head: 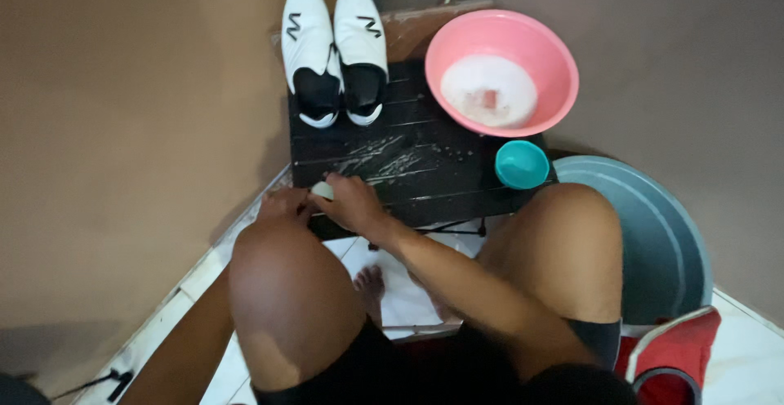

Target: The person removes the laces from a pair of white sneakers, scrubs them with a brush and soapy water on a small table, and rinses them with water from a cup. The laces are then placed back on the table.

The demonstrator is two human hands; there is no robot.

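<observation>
Seen from above, a seated person's left hand (283, 206) and right hand (353, 202) meet at the near edge of a wet black slatted table (425, 172), fingers pinched together around a small pale object (323, 190). A pair of white slip-on shoes (335, 54), a pink plastic basin (501, 72) and a small teal bowl (522, 164) sit farther back.

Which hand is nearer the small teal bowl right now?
Right. The right hand is on the black table's front edge, left of the teal bowl; the left hand sits farther left.
</observation>
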